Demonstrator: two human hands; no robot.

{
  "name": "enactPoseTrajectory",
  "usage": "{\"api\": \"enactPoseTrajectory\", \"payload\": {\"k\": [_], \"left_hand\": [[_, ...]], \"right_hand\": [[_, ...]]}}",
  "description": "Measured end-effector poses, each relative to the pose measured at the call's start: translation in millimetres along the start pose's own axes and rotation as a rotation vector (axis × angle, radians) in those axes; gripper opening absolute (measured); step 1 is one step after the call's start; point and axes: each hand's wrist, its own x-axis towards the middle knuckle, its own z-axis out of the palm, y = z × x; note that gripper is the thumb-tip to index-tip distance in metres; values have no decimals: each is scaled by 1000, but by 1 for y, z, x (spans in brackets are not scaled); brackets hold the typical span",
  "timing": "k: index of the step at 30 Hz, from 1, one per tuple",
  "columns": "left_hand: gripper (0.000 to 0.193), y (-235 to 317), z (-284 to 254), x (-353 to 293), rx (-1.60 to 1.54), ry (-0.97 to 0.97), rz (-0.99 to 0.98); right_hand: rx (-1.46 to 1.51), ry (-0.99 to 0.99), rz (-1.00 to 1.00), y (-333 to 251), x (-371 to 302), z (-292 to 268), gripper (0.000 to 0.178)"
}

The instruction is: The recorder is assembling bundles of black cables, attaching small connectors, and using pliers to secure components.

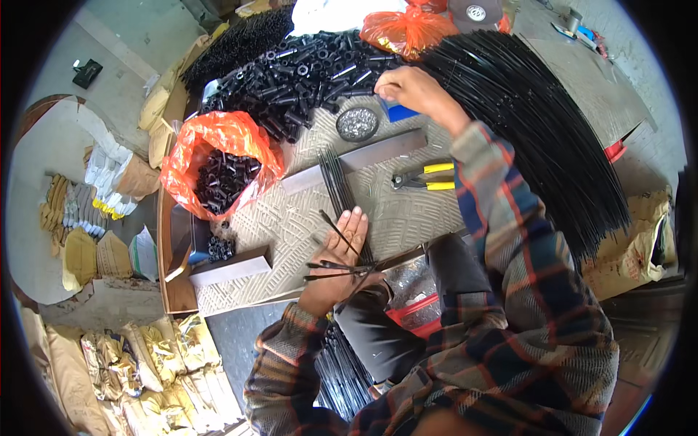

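My left hand (pixel 343 243) lies stretched out at the table's front edge, fingers straight and pointing away. Several thin black rods (pixel 336 267) fan across it; how they are supported is unclear. Beside its fingers a narrow bundle of black rods (pixel 334 178) runs away over a metal bar (pixel 389 150). Farther off, my right hand (pixel 416 91) is closed, fingertips pinched together just above a blue box (pixel 398 111). Whatever it pinches is hidden or too small to name. A round dish of small shiny metal pieces (pixel 357 124) sits left of the box.
Black tubular parts (pixel 313 73) are heaped at the back; a large bundle of black rods (pixel 523 109) lies right. An orange plastic bag (pixel 185 171) holds more black parts. Yellow-handled pliers (pixel 425 176) rest mid-table. Another metal bar (pixel 231 267) lies front left. Sacks (pixel 138 363) stand lower left.
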Motion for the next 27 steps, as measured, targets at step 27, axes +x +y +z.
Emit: {"api": "enactPoseTrajectory", "payload": {"k": [27], "left_hand": [[58,-3,-5,3,164,-94,-87]], "right_hand": [[-235,-116,-404,-9,-18,94,1]]}}
